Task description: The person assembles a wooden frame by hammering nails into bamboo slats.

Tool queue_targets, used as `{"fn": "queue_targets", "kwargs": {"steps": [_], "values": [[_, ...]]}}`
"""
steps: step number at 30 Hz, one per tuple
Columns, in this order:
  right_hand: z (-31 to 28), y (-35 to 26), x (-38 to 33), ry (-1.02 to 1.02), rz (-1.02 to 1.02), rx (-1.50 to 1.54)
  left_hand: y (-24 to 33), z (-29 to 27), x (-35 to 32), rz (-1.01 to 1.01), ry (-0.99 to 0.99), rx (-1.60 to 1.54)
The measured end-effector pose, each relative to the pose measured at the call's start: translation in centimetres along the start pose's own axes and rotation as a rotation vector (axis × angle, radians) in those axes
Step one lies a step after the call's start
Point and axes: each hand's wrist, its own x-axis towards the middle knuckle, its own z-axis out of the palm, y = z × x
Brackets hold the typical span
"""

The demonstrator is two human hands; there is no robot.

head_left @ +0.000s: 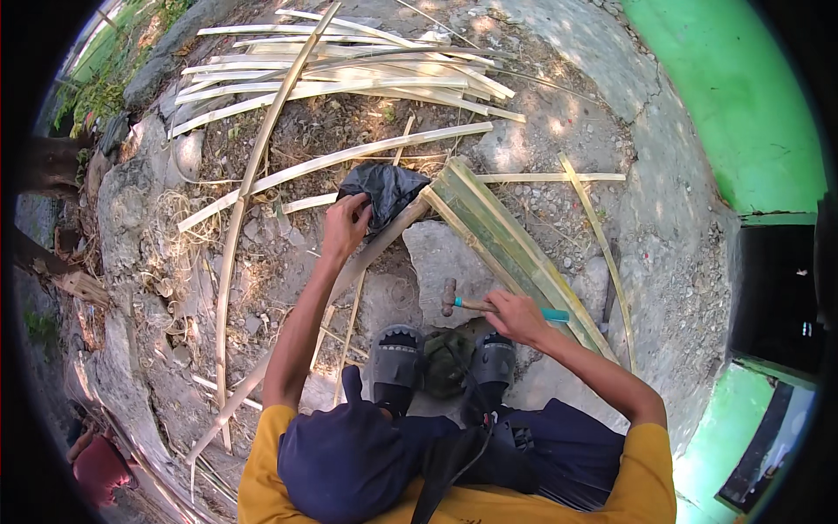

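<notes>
My left hand [346, 227] is at the near left edge of a crumpled black plastic bag [394, 190], its fingers bent and closed on the plastic. What lies inside the bag is hidden. My right hand [517, 318] grips a hammer [476, 305] by its handle, which is wooden near the head and teal at the grip. The metal head points left, above a flat grey stone slab [443, 266]. Beside the bag, a green bamboo frame of joined strips [515, 249] slants from the middle down to the right, passing under my right hand.
Many split bamboo strips [332, 90] lie piled at the far side. One long strip [240, 218] crosses the ground on the left. A curved pole [384, 243] runs beneath my left arm. My sandalled feet [398, 354] are close by. A green wall [733, 96] stands right; another person [100, 463] is lower left.
</notes>
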Motion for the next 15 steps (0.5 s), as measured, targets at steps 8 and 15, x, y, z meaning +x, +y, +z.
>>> {"fn": "queue_targets", "kwargs": {"steps": [8, 15], "values": [[5.7, -1.0, 3.3, 0.070, 0.057, 0.091, -0.9, 1.5, 3.0, 0.265, 0.003, -0.027], [6.7, -0.3, 3.8, 0.106, 0.108, 0.116, -1.4, 2.1, 5.0, 0.107, -0.127, -0.105]]}}
